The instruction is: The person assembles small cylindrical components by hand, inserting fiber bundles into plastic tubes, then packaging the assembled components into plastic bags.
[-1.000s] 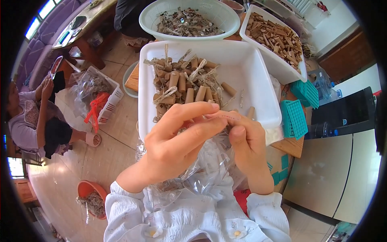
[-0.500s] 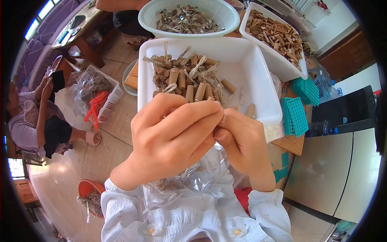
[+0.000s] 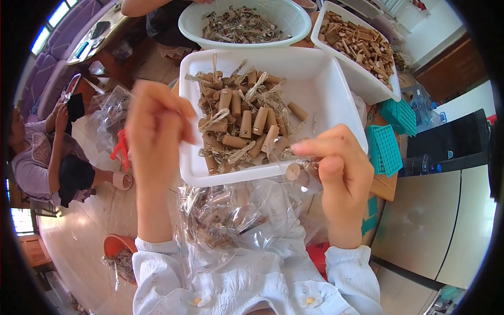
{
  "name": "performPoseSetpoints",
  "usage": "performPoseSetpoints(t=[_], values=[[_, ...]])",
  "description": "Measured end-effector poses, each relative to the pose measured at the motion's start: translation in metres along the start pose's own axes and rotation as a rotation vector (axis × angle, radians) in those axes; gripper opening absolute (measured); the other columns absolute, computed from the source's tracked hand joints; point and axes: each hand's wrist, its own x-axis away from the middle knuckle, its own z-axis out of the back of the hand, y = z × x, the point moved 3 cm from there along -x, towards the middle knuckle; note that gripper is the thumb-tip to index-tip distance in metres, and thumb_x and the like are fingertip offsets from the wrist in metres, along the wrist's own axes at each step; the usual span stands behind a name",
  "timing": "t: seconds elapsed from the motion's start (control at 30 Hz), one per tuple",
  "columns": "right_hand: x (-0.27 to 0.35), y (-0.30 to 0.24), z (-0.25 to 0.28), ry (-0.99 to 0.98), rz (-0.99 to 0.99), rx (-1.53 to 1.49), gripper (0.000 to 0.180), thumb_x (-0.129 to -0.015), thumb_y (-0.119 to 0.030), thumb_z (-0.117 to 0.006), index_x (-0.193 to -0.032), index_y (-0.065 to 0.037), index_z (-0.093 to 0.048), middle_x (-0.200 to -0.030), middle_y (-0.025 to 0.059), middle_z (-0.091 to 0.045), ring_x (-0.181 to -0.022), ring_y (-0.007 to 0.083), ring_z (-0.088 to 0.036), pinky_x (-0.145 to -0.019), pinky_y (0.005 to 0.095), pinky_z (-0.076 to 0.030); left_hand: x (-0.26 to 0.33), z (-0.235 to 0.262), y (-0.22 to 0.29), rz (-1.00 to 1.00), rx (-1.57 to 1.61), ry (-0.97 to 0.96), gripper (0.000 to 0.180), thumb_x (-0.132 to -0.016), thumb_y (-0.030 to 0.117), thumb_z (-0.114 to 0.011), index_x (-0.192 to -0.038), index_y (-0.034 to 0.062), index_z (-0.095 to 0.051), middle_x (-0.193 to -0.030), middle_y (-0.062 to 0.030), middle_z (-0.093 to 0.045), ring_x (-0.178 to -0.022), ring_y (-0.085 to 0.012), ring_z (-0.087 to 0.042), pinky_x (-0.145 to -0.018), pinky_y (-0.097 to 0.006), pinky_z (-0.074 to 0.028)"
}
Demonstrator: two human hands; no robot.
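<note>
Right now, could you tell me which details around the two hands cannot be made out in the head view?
- Left hand: motion-blurred; whether its fingers pinch anything cannot be told.
- Wooden peg at the right hand: partly wrapped in a clear bag, its far end hidden.
- Clear bag in the lap: glare and creases obscure its contents.

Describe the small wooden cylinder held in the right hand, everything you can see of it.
The small wooden cylinder is short, round and light tan, like raw wood, with a flat pale end facing the camera. It sits inside a thin clear plastic sleeve, pinched between the thumb and fingers of the right hand. It hangs over the near rim of the white rectangular tray, above the clear plastic bag.
</note>
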Motion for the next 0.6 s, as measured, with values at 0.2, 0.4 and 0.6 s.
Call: performPoseSetpoints(t=[0.2,0.4,0.6], values=[[-0.003,-0.003,-0.009,-0.003,-0.010,-0.232,0.020,-0.085,-0.022,-0.055,-0.086,-0.004,-0.065,-0.066,0.0041,-0.048,-0.054,0.0107,-0.040,-0.048,0.0213,-0.031,0.026,-0.041,0.001,-0.155,0.030,-0.640,0.010,-0.067,-0.001,-0.041,-0.071,0.0002,-0.050,-0.063,-0.0083,-0.046,-0.057,-0.0177,-0.046,-0.052,-0.028,-0.037],[-0.002,-0.012,-0.009,-0.038,0.033,-0.147,0.016,-0.084,-0.019,-0.056,-0.085,-0.005,-0.065,-0.062,0.0026,-0.050,-0.052,0.0099,-0.042,-0.047,0.0220,-0.031,0.033,-0.047,0.014,-0.258,-0.157,-0.450,0.005,-0.063,0.002,-0.058,-0.064,0.0013,-0.053,-0.056,-0.0057,-0.043,-0.046,-0.0160,-0.041,-0.041,-0.027,-0.032],[0.005,-0.001,-0.022,-0.140,0.016,-0.496,0.017,-0.085,-0.019,-0.054,-0.090,-0.005,-0.064,-0.064,0.0022,-0.053,-0.053,0.0105,-0.044,-0.048,0.0232,-0.034,0.043,-0.038,0.010,-0.531,-0.237,-0.301,0.008,-0.058,-0.001,-0.060,-0.063,0.0013,-0.054,-0.054,-0.0051,-0.039,-0.044,-0.0157,-0.041,-0.038,-0.025,-0.032]])
